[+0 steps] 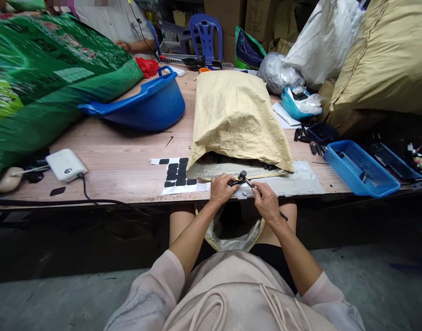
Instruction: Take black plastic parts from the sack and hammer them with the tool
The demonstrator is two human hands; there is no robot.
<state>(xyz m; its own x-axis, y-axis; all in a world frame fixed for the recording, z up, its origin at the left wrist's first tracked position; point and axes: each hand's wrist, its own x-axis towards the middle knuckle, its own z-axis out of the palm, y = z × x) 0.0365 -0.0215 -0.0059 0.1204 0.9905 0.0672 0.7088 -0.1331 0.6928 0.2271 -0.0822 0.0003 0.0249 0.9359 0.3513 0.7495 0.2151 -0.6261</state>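
Observation:
My left hand (223, 187) is closed, its fingertips pinching a small black part with a rounded head (243, 175). My right hand (267, 201) wraps round a thin rod-like tool (248, 182) with a silvery front and a dark rear end sticking out behind the hand. The tool's front end meets the black part; its exact kind is too small to make out. Just beyond both hands lies a tan woven sack (238, 105), its mouth facing me and dark pieces showing inside. Between my legs hangs another open sack (231, 243) with a pale lining.
A sheet of black stickers (178, 172) lies left of the sack's mouth. Farther left are a blue basin (145, 101), a white box with a cable (66, 165) and a green sack (59, 69). A blue basket (362, 170) stands right. A co-worker (110, 23) sits across the table.

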